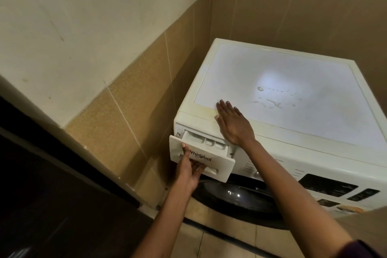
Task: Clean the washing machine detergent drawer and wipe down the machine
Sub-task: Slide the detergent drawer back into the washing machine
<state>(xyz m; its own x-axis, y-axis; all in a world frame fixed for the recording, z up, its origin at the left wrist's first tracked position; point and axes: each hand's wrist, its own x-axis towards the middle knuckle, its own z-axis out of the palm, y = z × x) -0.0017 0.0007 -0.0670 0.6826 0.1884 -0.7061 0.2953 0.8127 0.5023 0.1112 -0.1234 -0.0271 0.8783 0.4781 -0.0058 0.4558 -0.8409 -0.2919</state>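
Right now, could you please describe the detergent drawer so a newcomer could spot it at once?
Find the white washing machine in the tiled corner. At the top of its front, nearest the side wall, the detergent drawer sticks partly out, gripped by the left hand. Unlike the dark door below, it is white with a brand name.

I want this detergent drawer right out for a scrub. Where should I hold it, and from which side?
Hold the drawer by the recess low in its front panel, from below and in front: fingers hooked inside, thumb on the face, as the left hand does. The panel is otherwise flat. The right hand lies flat on the machine top.
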